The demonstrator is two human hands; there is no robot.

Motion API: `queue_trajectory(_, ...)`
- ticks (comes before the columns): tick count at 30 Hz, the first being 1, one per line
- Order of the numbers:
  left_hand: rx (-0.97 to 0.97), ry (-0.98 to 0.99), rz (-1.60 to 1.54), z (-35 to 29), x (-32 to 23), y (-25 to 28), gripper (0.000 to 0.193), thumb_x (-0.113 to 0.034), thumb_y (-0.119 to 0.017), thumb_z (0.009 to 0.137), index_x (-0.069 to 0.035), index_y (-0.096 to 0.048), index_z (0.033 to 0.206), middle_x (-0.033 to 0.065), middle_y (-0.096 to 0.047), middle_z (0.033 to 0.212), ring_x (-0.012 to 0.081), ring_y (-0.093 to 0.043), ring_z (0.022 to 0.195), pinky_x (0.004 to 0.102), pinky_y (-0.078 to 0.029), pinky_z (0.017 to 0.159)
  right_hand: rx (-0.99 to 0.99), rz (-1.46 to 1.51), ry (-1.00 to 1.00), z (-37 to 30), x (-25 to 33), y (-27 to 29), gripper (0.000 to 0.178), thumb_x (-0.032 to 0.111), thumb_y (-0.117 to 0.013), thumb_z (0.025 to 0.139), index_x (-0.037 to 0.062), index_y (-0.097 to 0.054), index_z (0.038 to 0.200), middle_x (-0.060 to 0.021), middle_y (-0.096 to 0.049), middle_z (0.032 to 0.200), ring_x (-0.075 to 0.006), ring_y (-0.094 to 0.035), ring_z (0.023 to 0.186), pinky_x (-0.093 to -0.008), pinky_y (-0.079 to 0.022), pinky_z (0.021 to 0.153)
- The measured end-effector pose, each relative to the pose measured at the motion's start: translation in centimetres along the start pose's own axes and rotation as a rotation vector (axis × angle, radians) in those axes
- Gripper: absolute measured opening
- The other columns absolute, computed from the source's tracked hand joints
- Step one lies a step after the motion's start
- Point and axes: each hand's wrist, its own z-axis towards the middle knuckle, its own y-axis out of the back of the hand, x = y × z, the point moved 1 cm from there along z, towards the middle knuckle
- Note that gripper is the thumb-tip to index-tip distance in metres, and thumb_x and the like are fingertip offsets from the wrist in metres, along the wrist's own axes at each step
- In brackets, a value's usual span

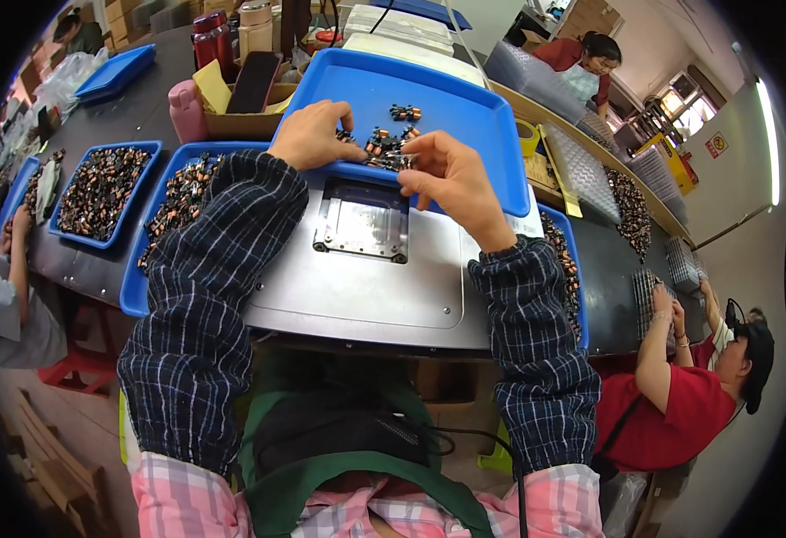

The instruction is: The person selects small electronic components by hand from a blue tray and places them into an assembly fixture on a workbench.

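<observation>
A small heap of black parts with copper coils [384, 148] lies at the near edge of a raised blue tray [464, 99]. My left hand [314, 134] reaches in from the left, its curled thumb and forefinger around a coil part at the heap's edge. From the right, my right hand [455, 179] has its thumb and forefinger closed about coil parts at the heap. One small cluster of coil parts [404, 113] lies apart, farther back in the tray. In front of the tray, a metal plate fixture [361, 229] sits in a silver work surface [366, 300].
Blue trays of coil parts stand left [106, 193] and right [559, 260], partly under my sleeves. Behind are a pink bottle [186, 112] and a cardboard box [258, 121]. Co-workers sit at left [16, 305] and right [680, 386]; another person [586, 67] is beyond the partition.
</observation>
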Motion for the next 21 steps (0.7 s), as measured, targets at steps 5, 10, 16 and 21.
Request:
queue_trajectory(5,-0.041,0.019,-0.103,-0.1,-0.4,0.3,0.042,-0.034,-0.075,0.057,-0.004,-0.056,0.079,0.0123,-0.058,0.08,0.027,-0.056,0.079,0.0358,-0.044,0.067,0.138,-0.152,0.037,-0.5,-0.2,-1.3,0.02,-0.001,-0.057,0.076,-0.0026,-0.059,0.096,-0.0042,-0.056,0.081,-0.0106,-0.057,0.065,-0.0215,-0.046,0.054)
queue_trajectory(10,-0.215,-0.026,-0.125,-0.2,0.3,-0.4,0.027,-0.015,-0.065,0.063,-0.005,-0.054,0.086,0.0084,-0.052,0.085,0.02,-0.052,0.071,0.0305,-0.043,0.066,0.182,-0.377,0.173,-0.8,0.0,-2.4,0.021,-0.001,-0.06,0.072,0.001,-0.061,0.093,-0.005,-0.056,0.081,-0.0084,-0.053,0.066,-0.0211,-0.043,0.059)
queue_trajectory(16,-0.168,-0.144,-0.238,0.3,1.2,-0.9,0.036,-0.014,-0.065,0.065,-0.008,-0.059,0.099,0.0102,-0.057,0.08,0.0208,-0.056,0.071,0.0316,-0.045,0.065,0.204,-0.608,0.465,-0.7,-0.3,-3.4,0.02,-0.002,-0.061,0.069,-0.0005,-0.061,0.089,-0.0109,-0.056,0.081,-0.0257,-0.056,0.07,-0.0309,-0.045,0.064)
queue_trajectory(21,-0.099,-0.005,-0.102,-0.7,-0.7,-0.4,0.033,-0.016,-0.067,0.064,-0.006,-0.061,0.094,0.0099,-0.059,0.074,0.0218,-0.057,0.069,0.0317,-0.045,0.063,0.221,-0.693,0.446,-0.9,-0.2,-3.6,0.02,-0.001,-0.062,0.068,-0.0003,-0.062,0.088,-0.0108,-0.055,0.079,-0.0258,-0.056,0.071,-0.0317,-0.045,0.065)
